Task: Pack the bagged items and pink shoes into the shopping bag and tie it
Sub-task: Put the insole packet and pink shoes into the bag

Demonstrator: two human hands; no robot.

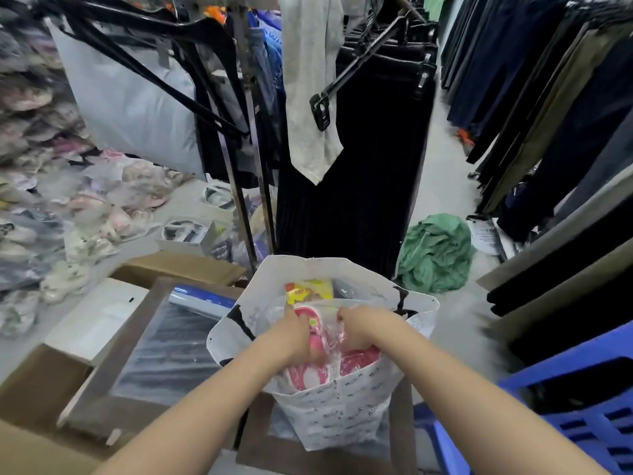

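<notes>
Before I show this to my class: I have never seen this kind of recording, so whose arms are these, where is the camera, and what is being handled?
There is no machine here. A person wears one wide-angle camera on the head, looking forward and down, so the two bare arms are their own.

The left hand and right hand both reach into an open white shopping bag and grip pink shoes wrapped in clear plastic. A yellow packet already sits deeper in the bag, which is not yet tied.

Around it are cardboard boxes, a blue plastic crate, a green garment on the floor, and dark clothes hanging on racks. It looks like a clothing shop or storeroom.
</notes>
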